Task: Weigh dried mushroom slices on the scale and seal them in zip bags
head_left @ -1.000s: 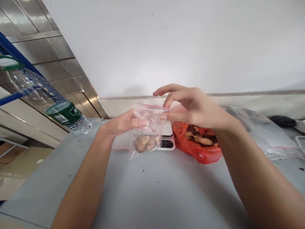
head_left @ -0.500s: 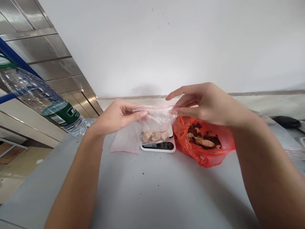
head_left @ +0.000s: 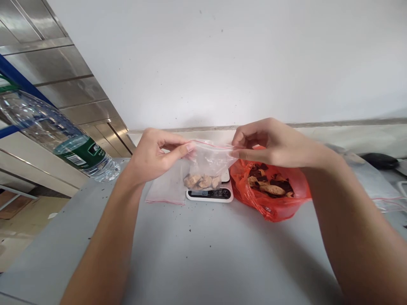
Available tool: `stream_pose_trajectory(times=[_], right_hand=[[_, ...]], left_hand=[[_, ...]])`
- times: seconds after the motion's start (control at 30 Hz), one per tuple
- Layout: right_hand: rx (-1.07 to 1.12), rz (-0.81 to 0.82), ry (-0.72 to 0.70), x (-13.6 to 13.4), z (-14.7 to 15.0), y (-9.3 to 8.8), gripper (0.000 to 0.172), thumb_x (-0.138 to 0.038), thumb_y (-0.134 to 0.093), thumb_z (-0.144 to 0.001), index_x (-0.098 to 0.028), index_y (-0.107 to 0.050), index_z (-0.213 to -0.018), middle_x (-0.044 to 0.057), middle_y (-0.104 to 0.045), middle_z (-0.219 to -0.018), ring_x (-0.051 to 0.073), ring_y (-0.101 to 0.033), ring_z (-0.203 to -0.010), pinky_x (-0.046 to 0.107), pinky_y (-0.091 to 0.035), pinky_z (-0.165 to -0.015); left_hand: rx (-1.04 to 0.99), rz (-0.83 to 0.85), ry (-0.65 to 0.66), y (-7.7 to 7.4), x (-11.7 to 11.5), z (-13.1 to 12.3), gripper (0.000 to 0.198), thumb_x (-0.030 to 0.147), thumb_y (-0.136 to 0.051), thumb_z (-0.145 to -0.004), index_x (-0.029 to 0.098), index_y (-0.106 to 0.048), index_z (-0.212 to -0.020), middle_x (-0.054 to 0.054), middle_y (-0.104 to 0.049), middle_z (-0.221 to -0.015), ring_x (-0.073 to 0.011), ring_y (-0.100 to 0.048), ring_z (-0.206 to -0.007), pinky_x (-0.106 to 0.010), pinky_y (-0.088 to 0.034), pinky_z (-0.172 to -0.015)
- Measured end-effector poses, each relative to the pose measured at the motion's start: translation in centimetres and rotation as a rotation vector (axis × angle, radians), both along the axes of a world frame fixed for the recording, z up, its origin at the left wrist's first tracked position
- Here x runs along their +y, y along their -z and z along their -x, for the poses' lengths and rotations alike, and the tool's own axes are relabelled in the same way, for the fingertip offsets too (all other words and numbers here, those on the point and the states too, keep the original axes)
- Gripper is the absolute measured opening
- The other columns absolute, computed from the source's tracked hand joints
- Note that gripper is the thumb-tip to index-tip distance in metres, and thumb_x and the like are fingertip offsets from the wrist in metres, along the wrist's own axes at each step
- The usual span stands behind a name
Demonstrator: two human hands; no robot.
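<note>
A clear zip bag with several light brown dried pieces in its bottom hangs between my two hands. My left hand pinches its left top corner between thumb and fingers. At the right top corner, my right hand is closed on the bag's edge, with thumb against curled fingers. Below and behind the bag is a small digital scale, partly hidden by it. The scale's display is lit. To the right, a red plastic bag stands open around more brown and dark pieces.
Flat zip bags lie left of the scale on the grey table. A large water bottle stands at the left. More clear bags and a black object are at the right. A white wall rises behind.
My right fingers have come down and closed on the bag's top edge; the index finger was lifted before. The bag has shifted slightly left, its pieces with it.
</note>
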State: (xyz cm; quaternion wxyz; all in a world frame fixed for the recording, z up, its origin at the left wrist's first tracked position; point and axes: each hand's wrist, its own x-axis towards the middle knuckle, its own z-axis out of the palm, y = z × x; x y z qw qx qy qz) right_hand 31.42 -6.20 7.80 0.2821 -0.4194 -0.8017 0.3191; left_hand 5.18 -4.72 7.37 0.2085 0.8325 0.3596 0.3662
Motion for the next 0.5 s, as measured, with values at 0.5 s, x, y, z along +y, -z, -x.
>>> stream_pose_trajectory(times=[0.5], right_hand=[[0.037, -0.03, -0.106, -0.5, 1.5, 0.0, 0.032, -0.028, -0.067, -0.094, -0.02, -0.056, -0.065, -0.007, -0.04, -0.055, 0.008, -0.033, -0.05, 0.027, -0.027, -0.049]], left_hand=[[0.061, -0.141, 0.086, 0.5, -0.4, -1.8, 0.024, 0.022, -0.063, -0.095, 0.019, -0.06, -0.071, 0.002, -0.066, -0.065, -0.012, -0.06, -0.062, -0.022, -0.046, -0.055]])
